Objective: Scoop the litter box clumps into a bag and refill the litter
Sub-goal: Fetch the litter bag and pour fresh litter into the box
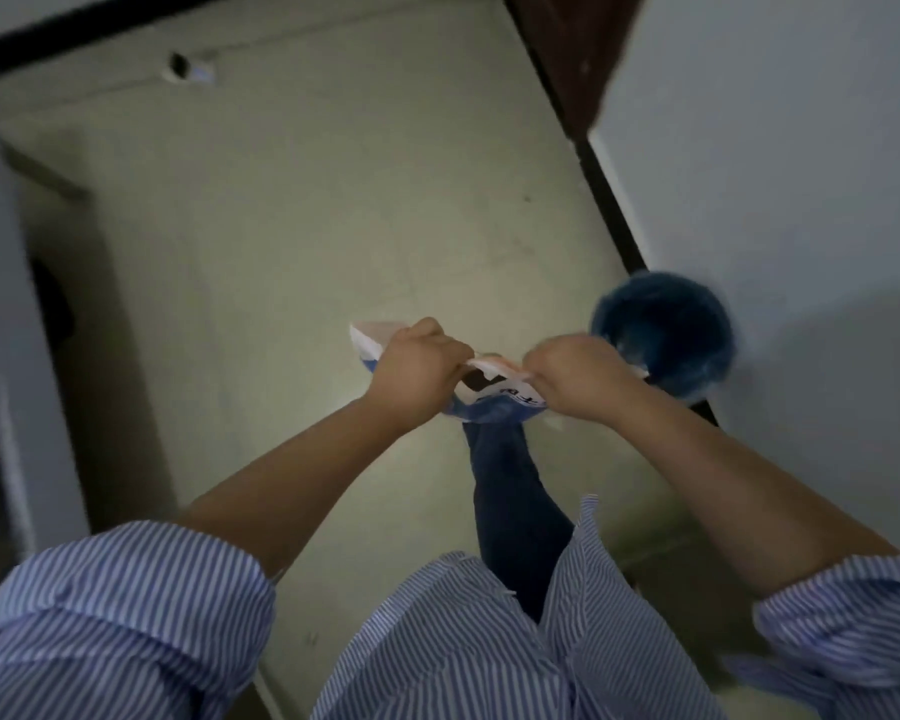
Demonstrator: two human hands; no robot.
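Observation:
I hold a white and blue litter bag (494, 394) in front of me above the floor. My left hand (417, 371) grips the bag's top edge on the left, fingers curled round it. My right hand (572, 376) pinches the top edge on the right. The bag's upper rim is stretched between the two fists, and a white corner (372, 337) sticks out past my left hand. The lower part of the bag hangs behind my hands. No litter box or scoop is in view.
A round bin lined with a blue bag (666, 340) stands by the white wall (775, 174) on the right. A pale floor (307, 226) stretches ahead. A grey cabinet or door edge (1, 304) is at the left. My leg (510, 501) is below the bag.

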